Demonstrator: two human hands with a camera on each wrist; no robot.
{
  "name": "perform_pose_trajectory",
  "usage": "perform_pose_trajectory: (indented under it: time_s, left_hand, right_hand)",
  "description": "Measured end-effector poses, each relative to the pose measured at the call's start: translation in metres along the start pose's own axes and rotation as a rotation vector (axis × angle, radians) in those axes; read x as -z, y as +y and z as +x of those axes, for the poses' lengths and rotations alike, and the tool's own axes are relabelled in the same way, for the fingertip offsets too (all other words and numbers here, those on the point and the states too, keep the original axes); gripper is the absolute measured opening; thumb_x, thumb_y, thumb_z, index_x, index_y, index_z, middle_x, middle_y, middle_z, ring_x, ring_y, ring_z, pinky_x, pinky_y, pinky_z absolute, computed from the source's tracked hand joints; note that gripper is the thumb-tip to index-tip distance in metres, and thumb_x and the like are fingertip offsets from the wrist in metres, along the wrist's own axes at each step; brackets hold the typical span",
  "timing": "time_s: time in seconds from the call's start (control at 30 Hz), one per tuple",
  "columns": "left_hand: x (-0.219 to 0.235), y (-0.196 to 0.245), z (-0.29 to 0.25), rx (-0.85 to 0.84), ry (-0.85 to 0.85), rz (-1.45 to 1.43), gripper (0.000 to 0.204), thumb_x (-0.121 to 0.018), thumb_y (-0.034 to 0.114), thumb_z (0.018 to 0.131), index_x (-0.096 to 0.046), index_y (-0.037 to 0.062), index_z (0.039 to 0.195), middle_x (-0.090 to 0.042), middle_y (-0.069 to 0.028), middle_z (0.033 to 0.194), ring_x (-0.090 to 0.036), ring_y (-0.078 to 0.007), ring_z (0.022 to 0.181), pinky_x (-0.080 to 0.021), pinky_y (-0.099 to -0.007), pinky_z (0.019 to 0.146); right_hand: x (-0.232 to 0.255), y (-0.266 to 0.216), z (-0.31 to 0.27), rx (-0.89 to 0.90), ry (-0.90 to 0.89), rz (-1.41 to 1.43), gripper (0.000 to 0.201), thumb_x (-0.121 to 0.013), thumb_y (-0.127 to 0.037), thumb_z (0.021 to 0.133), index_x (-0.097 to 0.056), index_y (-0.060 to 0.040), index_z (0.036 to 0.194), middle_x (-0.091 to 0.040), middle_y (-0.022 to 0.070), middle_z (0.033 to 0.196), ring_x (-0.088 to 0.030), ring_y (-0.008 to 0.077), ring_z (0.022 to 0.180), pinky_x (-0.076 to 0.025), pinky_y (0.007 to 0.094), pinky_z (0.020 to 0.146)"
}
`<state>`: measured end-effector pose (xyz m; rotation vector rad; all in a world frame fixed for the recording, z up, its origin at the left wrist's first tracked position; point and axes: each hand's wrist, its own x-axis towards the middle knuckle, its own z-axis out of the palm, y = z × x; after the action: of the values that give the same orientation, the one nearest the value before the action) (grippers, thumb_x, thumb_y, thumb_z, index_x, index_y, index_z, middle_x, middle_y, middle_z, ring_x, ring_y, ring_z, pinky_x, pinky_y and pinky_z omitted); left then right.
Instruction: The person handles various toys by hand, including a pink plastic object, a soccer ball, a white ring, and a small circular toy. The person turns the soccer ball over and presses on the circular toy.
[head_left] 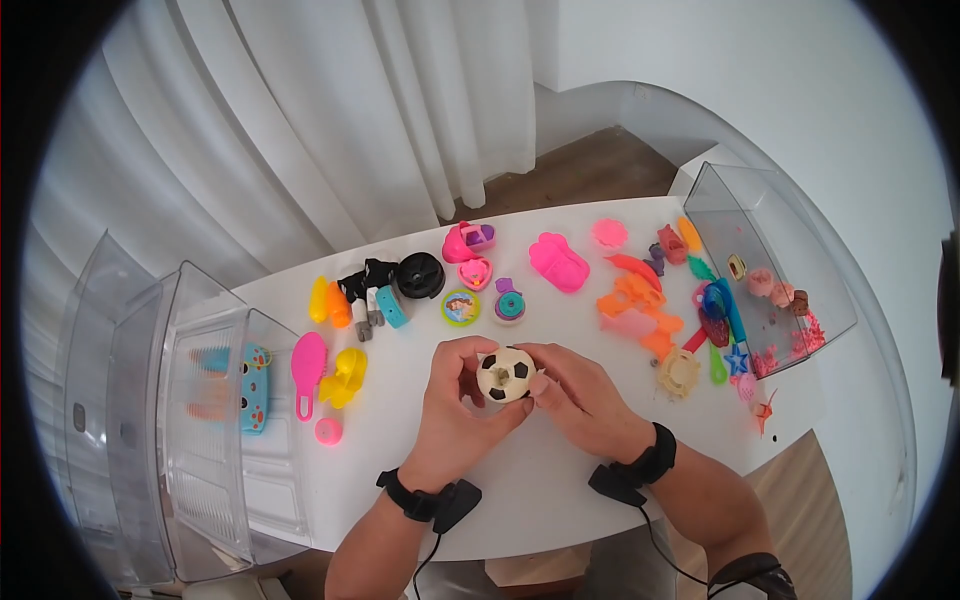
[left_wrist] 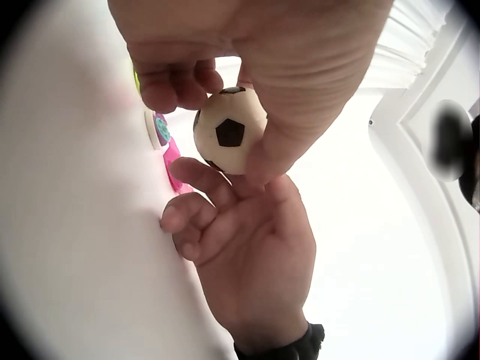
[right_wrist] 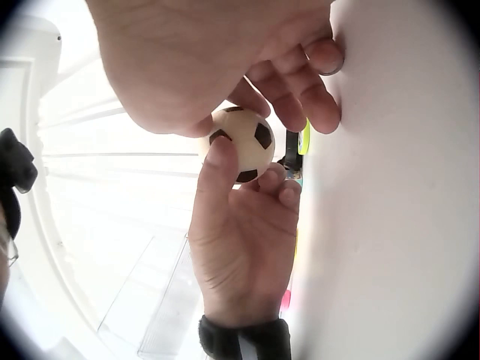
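Well, at the far left one blue spotted case (head_left: 256,390) shows at a clear bin (head_left: 205,460). On the counter (head_left: 400,430) beside it come one pink brush (head_left: 309,362), one pink knob (head_left: 328,431), one yellow toy (head_left: 345,377), one black round piece (head_left: 421,275) and one green-rimmed disc (head_left: 460,308).

Mid-counter, one toy football (head_left: 493,372) is held up off the surface between two hands. The left hand (head_left: 458,410) pinches it, thumb and fingers closed on its side; the right hand (head_left: 590,405) pinches the other side between thumb and forefinger, its other fingers loosely bent. A rough patch shows on the ball, but the pictures cannot tell whether work on it is half done or complete.

Further right are one bright pink mould (head_left: 559,263), one pink scalloped disc (head_left: 610,233), an orange heap (head_left: 635,300) too tangled to count, one cream round piece (head_left: 678,372), one blue star (head_left: 737,359), and another clear bin (head_left: 735,200). Most pieces lie loose, outside both bins.
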<state>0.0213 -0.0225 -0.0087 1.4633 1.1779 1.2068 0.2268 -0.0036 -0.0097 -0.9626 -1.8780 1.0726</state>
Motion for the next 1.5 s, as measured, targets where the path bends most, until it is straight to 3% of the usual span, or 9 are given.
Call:
perform_pose_trajectory:
  time_s: [0.3,0.4,0.47,0.6,0.67,0.83,1.0,1.17,1.5]
  left_hand:
    - [0.003,0.006,0.001,-0.249,-0.1,0.222,0.071,-0.086,-0.003,0.073,-0.059,0.0173,0.135,-0.052,-0.005,0.126,-0.056,-0.014,0.099,-0.047,-0.0258,0.08]
    - [0.004,0.003,0.0,-0.23,-0.168,0.167,0.072,-0.083,-0.003,0.078,-0.055,0.015,0.141,-0.053,-0.0053,0.128,-0.056,-0.0138,0.103,-0.047,-0.0262,0.081]
    - [0.002,0.008,-0.003,0.058,-0.186,-0.066,0.066,-0.078,0.0,0.088,-0.05,0.0082,0.147,-0.056,-0.0062,0.131,-0.057,-0.0139,0.109,-0.05,-0.0285,0.088]
    - [0.004,0.013,-0.001,0.217,-0.154,-0.442,0.059,-0.074,0.011,0.097,-0.047,0.0048,0.149,-0.06,-0.0031,0.131,-0.058,-0.0099,0.107,-0.048,-0.026,0.086]
    - [0.005,0.013,0.002,0.297,-0.177,-0.358,0.053,-0.071,0.009,0.1,-0.047,0.0004,0.147,-0.06,-0.0077,0.133,-0.06,-0.014,0.116,-0.052,-0.0335,0.104]
    - [0.005,0.005,0.001,0.196,-0.196,-0.272,0.06,-0.081,0.014,0.094,-0.051,0.0039,0.145,-0.062,-0.0073,0.135,-0.06,-0.0145,0.121,-0.051,-0.0323,0.103]
    - [0.007,0.001,0.003,0.046,-0.183,-0.062,0.068,-0.089,0.017,0.086,-0.053,0.007,0.143,-0.062,-0.0054,0.135,-0.059,-0.016,0.124,-0.048,-0.0332,0.104]
    - [0.007,-0.004,0.004,0.003,-0.059,-0.091,0.057,-0.079,0.023,0.097,-0.053,0.0058,0.144,-0.062,-0.0067,0.137,-0.057,-0.0169,0.125,-0.044,-0.035,0.11]
    - [0.008,-0.001,0.002,0.154,-0.071,-0.252,0.041,-0.057,0.028,0.113,-0.054,0.0014,0.144,-0.063,-0.0082,0.136,-0.058,-0.0146,0.122,-0.046,-0.0321,0.108]
  right_hand:
    - [0.002,-0.01,0.001,-0.073,-0.041,-0.026,0.052,-0.069,-0.033,0.102,-0.054,-0.0011,0.14,-0.071,0.0171,0.107,-0.07,0.0273,0.083,-0.056,0.0372,0.076]
    - [0.002,-0.018,0.003,-0.089,0.007,-0.023,0.051,-0.074,-0.023,0.096,-0.055,-0.0019,0.138,-0.07,0.0152,0.11,-0.068,0.0249,0.081,-0.056,0.0354,0.074]
    - [0.0,-0.02,0.003,-0.086,0.051,0.0,0.052,-0.076,-0.016,0.093,-0.055,-0.0027,0.137,-0.069,0.0142,0.113,-0.067,0.0237,0.081,-0.056,0.0344,0.074]
    - [0.0,-0.018,0.005,0.037,0.094,-0.089,0.059,-0.079,-0.005,0.084,-0.055,-0.0053,0.138,-0.064,0.0129,0.125,-0.066,0.0228,0.086,-0.057,0.0335,0.076]
    - [0.0,-0.017,0.005,0.098,0.083,-0.144,0.062,-0.08,-0.003,0.082,-0.055,-0.0062,0.139,-0.062,0.0131,0.128,-0.067,0.0235,0.089,-0.058,0.0338,0.077]
    - [-0.004,-0.028,0.003,0.117,0.102,-0.181,0.066,-0.081,-0.007,0.082,-0.052,-0.0077,0.141,-0.061,0.0132,0.132,-0.069,0.0327,0.108,-0.059,0.04,0.087]
    - [-0.001,-0.015,0.003,0.175,0.072,-0.287,0.07,-0.083,-0.012,0.082,-0.051,-0.0076,0.144,-0.061,0.0158,0.131,-0.068,0.0343,0.108,-0.056,0.0435,0.089]
    - [-0.001,-0.02,0.006,0.234,0.126,-0.365,0.072,-0.084,-0.015,0.08,-0.052,-0.0082,0.145,-0.063,0.0154,0.125,-0.066,0.0335,0.106,-0.052,0.0443,0.091]
    - [0.0,-0.021,0.005,0.195,0.082,-0.38,0.074,-0.087,-0.02,0.077,-0.053,-0.0065,0.141,-0.064,0.0146,0.119,-0.063,0.0344,0.109,-0.049,0.0457,0.094]
